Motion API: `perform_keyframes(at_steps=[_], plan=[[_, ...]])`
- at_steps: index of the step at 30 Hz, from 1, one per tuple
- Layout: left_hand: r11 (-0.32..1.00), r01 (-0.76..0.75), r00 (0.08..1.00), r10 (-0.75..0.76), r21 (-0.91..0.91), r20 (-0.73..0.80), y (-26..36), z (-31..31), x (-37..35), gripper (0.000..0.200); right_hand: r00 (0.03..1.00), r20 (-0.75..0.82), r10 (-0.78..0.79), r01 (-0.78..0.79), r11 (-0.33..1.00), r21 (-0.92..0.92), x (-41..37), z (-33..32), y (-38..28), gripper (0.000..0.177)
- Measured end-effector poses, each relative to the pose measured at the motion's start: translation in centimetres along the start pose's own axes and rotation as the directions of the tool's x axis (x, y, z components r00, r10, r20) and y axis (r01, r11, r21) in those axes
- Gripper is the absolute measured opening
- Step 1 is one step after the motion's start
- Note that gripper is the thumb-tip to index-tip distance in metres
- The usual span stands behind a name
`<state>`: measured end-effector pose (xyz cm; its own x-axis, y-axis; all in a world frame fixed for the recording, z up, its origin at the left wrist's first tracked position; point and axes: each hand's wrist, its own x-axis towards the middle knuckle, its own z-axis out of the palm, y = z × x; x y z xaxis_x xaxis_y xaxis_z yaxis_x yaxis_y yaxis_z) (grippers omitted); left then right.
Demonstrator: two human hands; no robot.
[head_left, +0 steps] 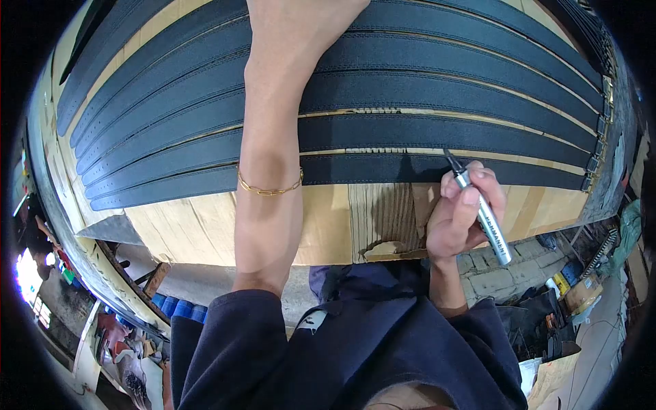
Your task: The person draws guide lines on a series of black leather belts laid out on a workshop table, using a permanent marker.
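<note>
Several black belts (410,91) lie side by side across a cardboard-covered table, with stitched edges, punched holes at the left ends and metal buckles (607,102) at the right. My right hand (468,208) grips a silver permanent marker (488,222), its dark tip touching or just above the gap between the two nearest belts. My left arm, with a gold chain bracelet, reaches across the belts. Of my left hand (304,17), only the back shows at the top edge; its fingers are out of frame.
Cardboard (184,225) covers the near edge of the table. Below it, at the left, are blue cylindrical objects (179,309) and scraps. On the floor at the right stand a cardboard box (583,294), dark material and a green bag (623,236).
</note>
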<state>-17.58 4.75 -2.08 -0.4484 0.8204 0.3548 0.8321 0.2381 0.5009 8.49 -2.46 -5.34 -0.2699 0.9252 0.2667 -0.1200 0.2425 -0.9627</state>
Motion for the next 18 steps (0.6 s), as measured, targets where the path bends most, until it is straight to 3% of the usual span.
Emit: perform_keyframes(at_steps=[3, 4, 7, 8, 9, 11, 13, 14, 18], plan=[[1.0, 0.011, 1.0, -0.011, -0.011, 0.005, -0.2, 0.1, -0.2, 0.018, 0.996, -0.056, 0.065, -0.062, 0.997, 0.054, 0.5, 0.0, -0.9, 0.031], [1.0, -0.005, 1.0, 0.005, -0.021, -0.015, -0.2, 0.3, -0.1, 0.018, 0.968, -0.207, 0.142, -0.128, 0.988, 0.083, 0.4, 0.1, -1.4, 0.033], [0.999, -0.05, 0.994, 0.052, 0.019, -0.093, 0.4, 0.4, -0.6, 0.017, 0.966, -0.239, 0.098, -0.079, 0.993, 0.09, 2.0, -3.7, -2.2, 0.025], [1.0, -0.011, 0.999, 0.01, -0.028, -0.041, -0.3, 0.6, -0.2, 0.015, 0.932, -0.352, 0.09, -0.077, 0.996, 0.05, 2.5, -4.3, -2.3, 0.021], [0.999, -0.014, 0.999, 0.013, -0.037, -0.038, -0.5, 0.7, -0.3, 0.015, 0.944, -0.326, 0.05, -0.057, 0.998, -0.014, 2.8, -5.5, -1.8, 0.019], [1.0, 0.006, 1.0, -0.006, 0.0, -0.012, -0.2, 0.5, -0.1, 0.015, 0.951, -0.31, 0.001, -0.103, 0.944, -0.313, 2.7, -5.4, -1.5, 0.018], [0.999, -0.026, 0.999, 0.025, -0.019, -0.035, -0.2, 0.6, -0.2, 0.014, 0.993, -0.021, -0.112, 0.096, 0.923, -0.373, 2.8, -5.8, -0.9, 0.02], [1.0, 0.008, 1.0, -0.009, -0.009, -0.012, 0.1, 0.4, -0.1, 0.015, 0.997, 0.034, -0.07, 0.077, 0.953, -0.292, 2.7, -5.3, -1.0, 0.022], [0.999, 0.032, 0.999, -0.032, -0.001, -0.003, 1.3, -0.1, -0.2, 0.016, 0.983, 0.166, -0.082, 0.133, 0.936, -0.326, 2.8, -4.6, -0.4, 0.026]])
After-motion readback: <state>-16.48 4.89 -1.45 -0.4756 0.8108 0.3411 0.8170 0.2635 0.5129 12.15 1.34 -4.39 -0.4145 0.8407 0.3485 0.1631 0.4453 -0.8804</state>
